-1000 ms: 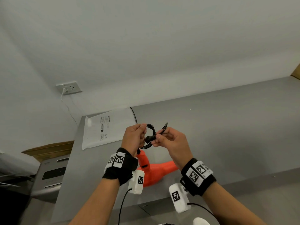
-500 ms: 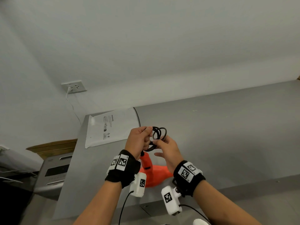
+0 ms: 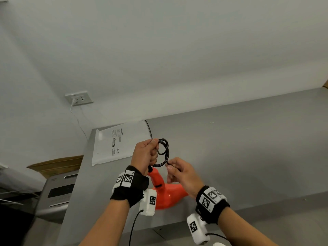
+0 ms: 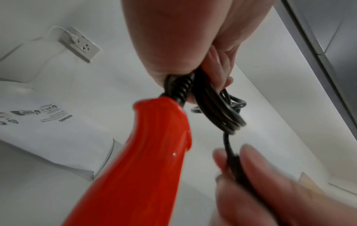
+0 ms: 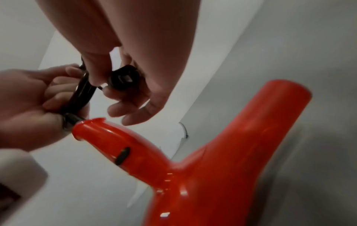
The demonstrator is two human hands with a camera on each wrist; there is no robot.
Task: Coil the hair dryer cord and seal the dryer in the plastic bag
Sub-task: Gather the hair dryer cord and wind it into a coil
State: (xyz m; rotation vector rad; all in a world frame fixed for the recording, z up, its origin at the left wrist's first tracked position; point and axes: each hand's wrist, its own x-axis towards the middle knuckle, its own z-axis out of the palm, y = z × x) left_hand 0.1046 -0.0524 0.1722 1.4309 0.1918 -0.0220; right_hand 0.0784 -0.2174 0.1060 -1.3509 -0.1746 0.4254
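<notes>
Orange-red, the hair dryer (image 3: 166, 194) lies near the counter's (image 3: 248, 148) front edge, handle raised toward our wrists. Our left hand (image 3: 144, 155) is clenched round the coiled black cord (image 3: 164, 151) just above the handle's end, while our right hand (image 3: 182, 173) pinches the cord's plug end between thumb and fingers. The plastic bag (image 3: 113, 141) lies flat at the counter's far left corner.

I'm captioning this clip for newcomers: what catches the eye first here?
The glossy orange-red plastic hair dryer lies on the grey table under both wrists. Above it, the left hand grips the coiled black cord while the right hand pinches its end. A white printed plastic bag lies at the table's far-left corner.
</notes>
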